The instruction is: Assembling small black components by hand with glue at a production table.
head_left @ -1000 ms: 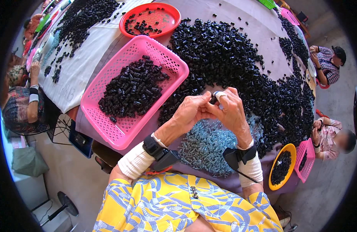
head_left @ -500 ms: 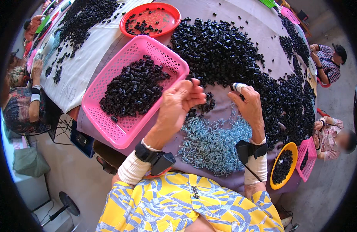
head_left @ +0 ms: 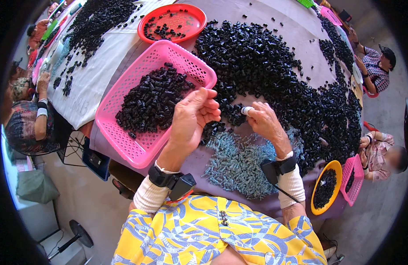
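My left hand is over the right rim of a pink perforated basket. Its fingers are curled in toward the thumb, and whatever they hold is hidden. Small black plastic parts lie heaped in the basket. To the right, my right hand has thumb and fingers drawn together, white tape on one finger. It is at the edge of a large pile of the same black parts; anything in its pinch is too small to tell. Below both hands spreads a heap of small bluish metal springs.
A red round tray with a few black parts stands behind the basket. Near the table's right edge are a yellow bowl and a small pink basket. Other people sit around the table on both sides.
My left hand has shifted left and slightly lower, farther over the basket's rim. My right hand has come left and down, its thumb and fingers now closer together.
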Demonstrator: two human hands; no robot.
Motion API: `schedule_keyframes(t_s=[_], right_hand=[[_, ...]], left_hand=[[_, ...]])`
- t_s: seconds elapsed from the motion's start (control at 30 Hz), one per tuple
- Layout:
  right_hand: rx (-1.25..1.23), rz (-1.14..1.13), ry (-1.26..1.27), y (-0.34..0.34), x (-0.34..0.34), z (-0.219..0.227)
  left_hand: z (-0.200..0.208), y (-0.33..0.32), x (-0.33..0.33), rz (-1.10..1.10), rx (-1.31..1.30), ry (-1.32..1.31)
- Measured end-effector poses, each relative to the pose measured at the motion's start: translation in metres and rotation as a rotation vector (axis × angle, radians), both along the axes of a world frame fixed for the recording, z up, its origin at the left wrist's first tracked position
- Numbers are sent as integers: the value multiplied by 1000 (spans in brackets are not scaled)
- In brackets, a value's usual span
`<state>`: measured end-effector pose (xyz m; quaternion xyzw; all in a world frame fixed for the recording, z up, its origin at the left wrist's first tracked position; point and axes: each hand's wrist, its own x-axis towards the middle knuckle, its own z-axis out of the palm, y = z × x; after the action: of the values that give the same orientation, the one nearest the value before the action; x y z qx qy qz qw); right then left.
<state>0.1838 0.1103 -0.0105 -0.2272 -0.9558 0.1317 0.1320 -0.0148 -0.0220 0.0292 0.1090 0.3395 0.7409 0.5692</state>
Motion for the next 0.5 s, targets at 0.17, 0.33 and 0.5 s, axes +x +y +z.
schedule_keyframes(t_s=[0.17,0.33,0.5], right_hand=[[112,32,-49,-3,-8,1],[126,-13,-62,-2,-7,-4],[-154,-189,114,3,3,2]], left_hand=[[-10,5,13,-133,-61,84],[-19,12,21,-196,-117,125],[-30,17,28,-223,-145,175]])
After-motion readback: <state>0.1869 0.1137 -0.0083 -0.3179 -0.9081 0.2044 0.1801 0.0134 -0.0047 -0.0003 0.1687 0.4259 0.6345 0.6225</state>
